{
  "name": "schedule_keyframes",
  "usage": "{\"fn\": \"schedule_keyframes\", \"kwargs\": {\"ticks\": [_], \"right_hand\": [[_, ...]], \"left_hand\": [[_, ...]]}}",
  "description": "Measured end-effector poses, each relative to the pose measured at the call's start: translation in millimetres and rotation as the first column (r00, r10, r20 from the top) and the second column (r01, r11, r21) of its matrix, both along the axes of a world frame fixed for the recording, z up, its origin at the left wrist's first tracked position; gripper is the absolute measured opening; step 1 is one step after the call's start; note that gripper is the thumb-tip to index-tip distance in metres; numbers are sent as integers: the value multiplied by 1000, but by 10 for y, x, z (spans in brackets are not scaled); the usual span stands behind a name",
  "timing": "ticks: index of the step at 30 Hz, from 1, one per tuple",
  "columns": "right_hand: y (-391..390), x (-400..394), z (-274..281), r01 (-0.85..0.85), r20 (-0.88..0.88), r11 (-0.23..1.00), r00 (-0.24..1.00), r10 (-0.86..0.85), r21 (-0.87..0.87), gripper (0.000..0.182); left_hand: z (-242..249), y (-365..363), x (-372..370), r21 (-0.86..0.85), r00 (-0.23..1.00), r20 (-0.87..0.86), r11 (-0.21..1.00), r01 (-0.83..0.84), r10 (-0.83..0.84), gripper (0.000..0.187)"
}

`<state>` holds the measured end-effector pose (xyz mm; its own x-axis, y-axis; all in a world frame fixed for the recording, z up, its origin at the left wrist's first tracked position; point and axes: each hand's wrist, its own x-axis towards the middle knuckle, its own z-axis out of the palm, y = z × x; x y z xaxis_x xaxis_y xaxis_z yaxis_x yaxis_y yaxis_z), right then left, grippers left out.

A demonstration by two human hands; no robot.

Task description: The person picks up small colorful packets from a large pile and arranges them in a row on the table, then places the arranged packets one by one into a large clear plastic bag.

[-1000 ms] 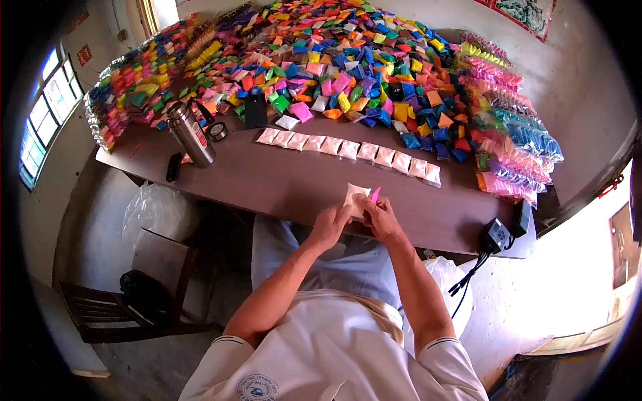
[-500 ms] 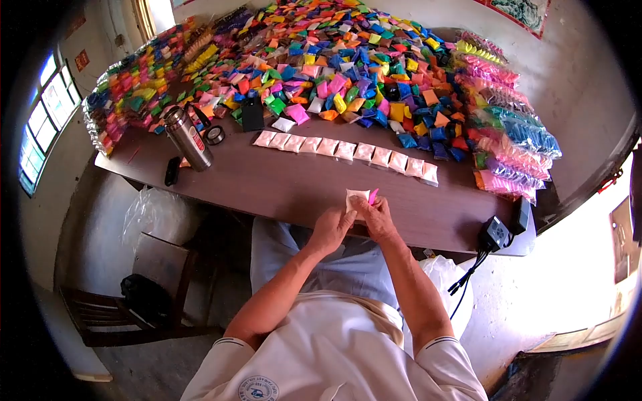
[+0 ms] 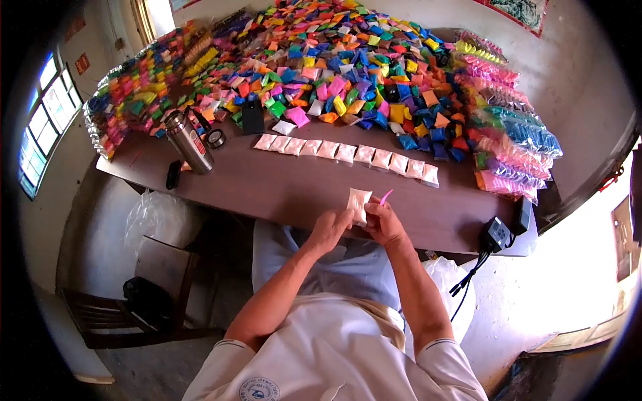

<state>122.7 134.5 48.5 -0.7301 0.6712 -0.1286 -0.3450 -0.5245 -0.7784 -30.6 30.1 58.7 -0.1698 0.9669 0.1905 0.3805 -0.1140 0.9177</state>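
Note:
Over the table's near edge, my left hand (image 3: 332, 229) pinches the lower left side of a small pale pink packet (image 3: 358, 204) that stands upright. My right hand (image 3: 384, 224) is closed at the packet's right side, with a thin, curved bright pink piece (image 3: 386, 196) sticking up from between thumb and fingers. Beyond my hands, a row of similar pale pink packets (image 3: 327, 149) lies side by side across the table (image 3: 281, 184).
A big heap of colourful packets (image 3: 341, 60) covers the back of the table. Clear bags of packets (image 3: 511, 127) are stacked at the right. A steel flask (image 3: 189, 144) stands at the left, a black power adapter (image 3: 495, 234) at the right corner. A wooden chair (image 3: 120, 317) is at lower left.
The packet now shows more of its face between my hands. My right hand has turned and drawn slightly off it, and the pink piece has shifted right, away from the packet.

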Motion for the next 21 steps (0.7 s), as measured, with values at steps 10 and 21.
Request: {"fn": "schedule_keyframes", "kwargs": {"ticks": [10, 21], "right_hand": [[-49, -30, 240, -132, -17, 975, 990, 137, 178, 22], [-109, -124, 383, 15, 43, 922, 998, -34, 386, 14]], "left_hand": [[-158, 9, -40, -12, 984, 170, 999, 53, -50, 60], [-77, -22, -56, 7, 978, 169, 992, 123, -123, 62]]}}
